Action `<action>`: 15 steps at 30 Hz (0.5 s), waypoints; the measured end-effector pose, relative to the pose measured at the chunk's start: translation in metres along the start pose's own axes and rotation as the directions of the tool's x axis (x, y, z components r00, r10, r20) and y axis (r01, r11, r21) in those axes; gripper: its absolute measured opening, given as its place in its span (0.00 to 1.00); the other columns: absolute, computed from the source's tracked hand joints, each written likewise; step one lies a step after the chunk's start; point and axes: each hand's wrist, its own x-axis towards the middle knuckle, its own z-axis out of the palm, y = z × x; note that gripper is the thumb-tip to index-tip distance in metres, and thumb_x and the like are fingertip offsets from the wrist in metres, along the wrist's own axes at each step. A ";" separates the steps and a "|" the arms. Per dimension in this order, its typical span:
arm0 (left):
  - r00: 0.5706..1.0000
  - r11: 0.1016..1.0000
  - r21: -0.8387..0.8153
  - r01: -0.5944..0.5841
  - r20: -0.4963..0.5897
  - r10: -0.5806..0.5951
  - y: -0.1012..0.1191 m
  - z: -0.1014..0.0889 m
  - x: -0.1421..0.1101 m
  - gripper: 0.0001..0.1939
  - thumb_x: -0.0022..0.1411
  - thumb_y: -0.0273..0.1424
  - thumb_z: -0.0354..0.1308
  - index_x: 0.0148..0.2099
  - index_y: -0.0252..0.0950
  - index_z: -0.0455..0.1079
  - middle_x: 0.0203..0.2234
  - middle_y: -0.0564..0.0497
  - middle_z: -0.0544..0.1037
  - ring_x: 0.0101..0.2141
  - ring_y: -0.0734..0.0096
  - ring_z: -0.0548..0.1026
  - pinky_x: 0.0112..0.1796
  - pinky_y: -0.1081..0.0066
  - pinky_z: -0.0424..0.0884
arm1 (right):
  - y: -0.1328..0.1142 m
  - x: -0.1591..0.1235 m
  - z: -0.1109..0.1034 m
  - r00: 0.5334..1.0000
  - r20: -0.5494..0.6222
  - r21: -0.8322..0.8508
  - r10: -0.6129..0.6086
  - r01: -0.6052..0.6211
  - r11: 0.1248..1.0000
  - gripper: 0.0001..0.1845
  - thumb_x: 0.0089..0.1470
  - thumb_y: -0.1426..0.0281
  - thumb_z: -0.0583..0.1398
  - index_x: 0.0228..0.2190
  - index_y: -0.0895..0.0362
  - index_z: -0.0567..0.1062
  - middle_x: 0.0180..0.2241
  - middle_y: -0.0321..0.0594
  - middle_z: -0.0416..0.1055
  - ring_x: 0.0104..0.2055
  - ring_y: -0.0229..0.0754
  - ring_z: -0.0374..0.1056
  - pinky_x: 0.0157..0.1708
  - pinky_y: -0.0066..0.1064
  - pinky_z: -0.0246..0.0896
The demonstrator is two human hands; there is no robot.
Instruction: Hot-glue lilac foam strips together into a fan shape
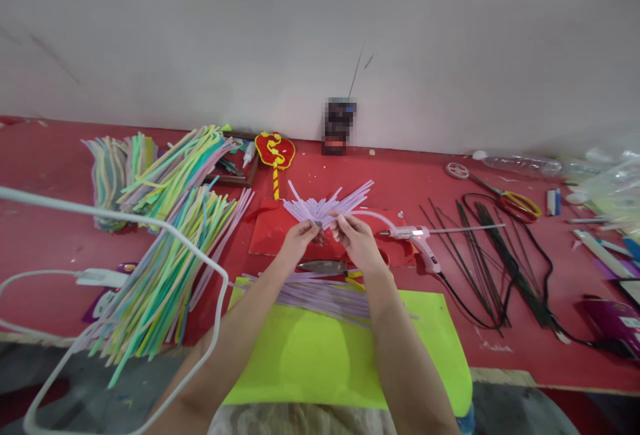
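Head view: left grip (301, 235) and right grip (356, 235) pinch a lilac fan (320, 208) of slim stems, tips splaying beyond both!

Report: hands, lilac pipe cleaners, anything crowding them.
Left hand pinching base of lilac pipe-cleaner fan; right hand at its right side, grip partly hidden. Fan spread over red sheet. Scissors on near side, glue gun to the right.

Diffuse light reaches the fingers (303, 230); beyond them, pixelation masks a dark object (339, 126) and glare tops the wall (200, 55); far right, clear plastic (613, 188) blurs.
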 end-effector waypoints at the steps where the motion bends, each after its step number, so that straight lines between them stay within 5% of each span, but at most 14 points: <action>1: 1.000 1.000 0.004 0.004 0.014 -0.004 0.000 0.000 0.000 0.19 0.47 0.46 0.63 0.24 0.33 0.66 0.18 0.54 0.71 0.21 0.75 0.68 0.29 0.72 0.65 | 0.000 0.000 0.000 1.000 -0.007 -0.003 -0.004 0.004 1.000 0.18 0.42 0.58 0.67 0.31 0.59 0.78 0.22 0.33 0.69 0.22 0.29 0.60 0.24 0.22 0.59; 15: 0.997 1.000 -0.019 -0.003 0.082 0.004 0.005 0.004 -0.004 0.21 0.46 0.47 0.63 0.20 0.34 0.65 0.16 0.54 0.68 0.21 0.75 0.67 0.29 0.72 0.65 | -0.002 0.007 -0.010 0.927 -0.260 -0.050 -0.270 0.266 0.963 0.21 0.45 0.51 0.64 0.23 0.57 0.71 0.18 0.30 0.63 0.19 0.29 0.55 0.20 0.23 0.52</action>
